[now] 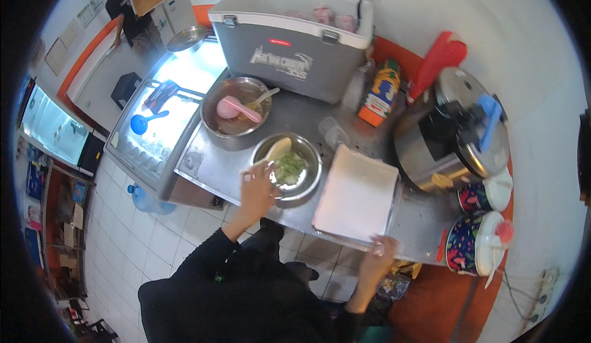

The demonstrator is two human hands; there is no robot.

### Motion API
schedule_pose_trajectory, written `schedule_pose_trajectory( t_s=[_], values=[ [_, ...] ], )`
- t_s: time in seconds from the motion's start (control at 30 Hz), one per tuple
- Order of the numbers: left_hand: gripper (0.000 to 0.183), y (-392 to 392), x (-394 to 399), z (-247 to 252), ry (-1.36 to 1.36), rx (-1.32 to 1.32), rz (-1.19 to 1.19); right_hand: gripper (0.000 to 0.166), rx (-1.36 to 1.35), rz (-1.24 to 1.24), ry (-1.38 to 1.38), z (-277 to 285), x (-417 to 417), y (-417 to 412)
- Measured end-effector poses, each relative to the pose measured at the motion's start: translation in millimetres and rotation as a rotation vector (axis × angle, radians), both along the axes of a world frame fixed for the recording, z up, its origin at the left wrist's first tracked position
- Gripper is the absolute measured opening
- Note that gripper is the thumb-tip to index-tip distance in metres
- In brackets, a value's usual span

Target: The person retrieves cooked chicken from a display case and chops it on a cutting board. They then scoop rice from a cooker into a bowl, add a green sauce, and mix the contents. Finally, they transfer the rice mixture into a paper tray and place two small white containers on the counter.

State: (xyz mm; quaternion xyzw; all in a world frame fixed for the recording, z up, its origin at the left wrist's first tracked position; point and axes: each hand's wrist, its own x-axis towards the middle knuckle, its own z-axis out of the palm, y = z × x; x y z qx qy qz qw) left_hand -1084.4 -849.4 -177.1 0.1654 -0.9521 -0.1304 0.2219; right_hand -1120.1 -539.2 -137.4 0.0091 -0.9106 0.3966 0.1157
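A steel bowl [316, 179] stands near the table's front edge with chopped green leaves [290, 165] inside. A pale spoon [280, 149] leans in it. At the bowl's left rim, my left hand [258, 188] has its fingers closed around the lower end of the spoon's handle. To the right of the bowl lies a stack of pale wrapping sheets [358, 193], partly in clear plastic. My right hand [381, 255] is at the stack's front right corner, fingertips touching it. Blur hides whether those fingers pinch a sheet.
Behind are a larger steel bowl [210, 120] of liquid with a pink ladle [229, 107], and an open cooler box [295, 61] containing meat. A large rice cooker [429, 149] and patterned containers [466, 246] stand right. A glass-topped freezer [134, 158] adjoins left; a person [127, 15] stands beyond.
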Motion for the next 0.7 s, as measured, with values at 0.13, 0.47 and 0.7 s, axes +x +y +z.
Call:
schedule_pose_trajectory(
  t_s=[0.13,0.47,0.7],
  values=[
    [0.038,-98,3,-25,-0.531,0.171,0.138,0.021,-0.160,0.496,-0.315,-45,-35,-178],
    [0.042,-112,14,5,-0.748,0.902,-0.373,0.029,-0.496,0.445,-0.936,-70,-37,-249],
    [0.034,-140,-44,-78,-0.061,0.848,-0.008,0.073,1.031,0.594,-0.353,-35,-53,-240]
  ],
)
